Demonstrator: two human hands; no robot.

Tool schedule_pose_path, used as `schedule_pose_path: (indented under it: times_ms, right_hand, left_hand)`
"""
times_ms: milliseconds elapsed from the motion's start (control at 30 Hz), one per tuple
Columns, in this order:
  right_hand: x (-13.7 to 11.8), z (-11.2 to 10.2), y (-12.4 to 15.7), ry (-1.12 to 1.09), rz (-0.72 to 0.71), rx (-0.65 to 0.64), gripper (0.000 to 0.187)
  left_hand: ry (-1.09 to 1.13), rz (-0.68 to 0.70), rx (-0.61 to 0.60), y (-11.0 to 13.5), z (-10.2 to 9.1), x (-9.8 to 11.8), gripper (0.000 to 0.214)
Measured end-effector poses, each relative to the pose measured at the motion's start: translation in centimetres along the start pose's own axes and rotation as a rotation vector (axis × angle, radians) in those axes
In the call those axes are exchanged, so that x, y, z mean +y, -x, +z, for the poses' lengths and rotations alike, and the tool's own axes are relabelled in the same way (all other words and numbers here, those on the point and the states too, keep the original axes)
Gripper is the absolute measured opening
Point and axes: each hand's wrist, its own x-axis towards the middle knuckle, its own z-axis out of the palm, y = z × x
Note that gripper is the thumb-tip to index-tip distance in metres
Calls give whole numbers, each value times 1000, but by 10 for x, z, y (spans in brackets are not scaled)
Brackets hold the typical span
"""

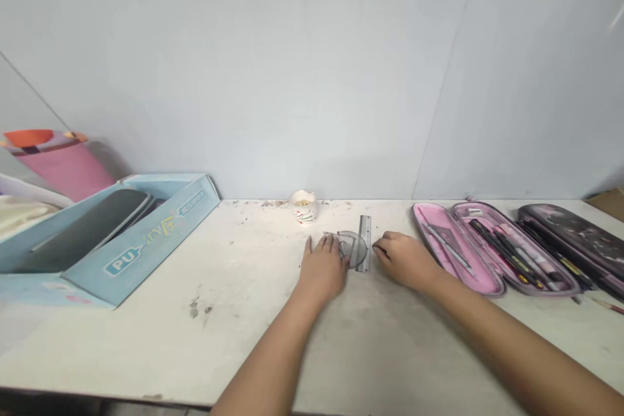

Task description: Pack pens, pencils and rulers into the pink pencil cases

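Note:
A clear protractor (pixel 353 250) lies on the table with its curved edge towards the right. Against that curve, partly overlapped by it, is a clear straight ruler (pixel 364 244) pointing away from me. My left hand (pixel 322 268) rests palm down at the protractor's left side, fingers stretched forward and the thumb touching it; the fingers cover part of it. Just right of the ruler, my right hand (pixel 403 260) is closed with its fingers curled in. Whatever those fingers may hold is hidden.
A small paper cup (pixel 303 207) stands near the wall. On the right lie an open pink pencil case (pixel 480 283) with pens, a dark case (pixel 580 234) and a pencil (pixel 609 306). A light-blue box (pixel 146 250) is on the left, with a pink container (pixel 68 166) behind.

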Motion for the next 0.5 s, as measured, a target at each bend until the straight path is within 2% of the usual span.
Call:
schedule_pose_path:
  times_ms: [133,233,300,400,500]
  right_hand:
    - [-8,11,-10,60,-18,-96,38]
    - [-3,10,-13,-2,-4,-93,37]
    - [-1,8,-18,-168,29,-40,35]
    - [-1,6,-31,-587,163,44,35]
    - [-6,7,-42,-935,344,2,34]
  left_hand:
    - [-104,-107,59,9,-9,-11,48]
    - [-97,-94,127,10,-9,-9,45]
    - [-43,-25,135,9,-6,-1,47]
    - [19,75,36,8,-1,12,50]
    - [22,101,-9,9,3,20,51]
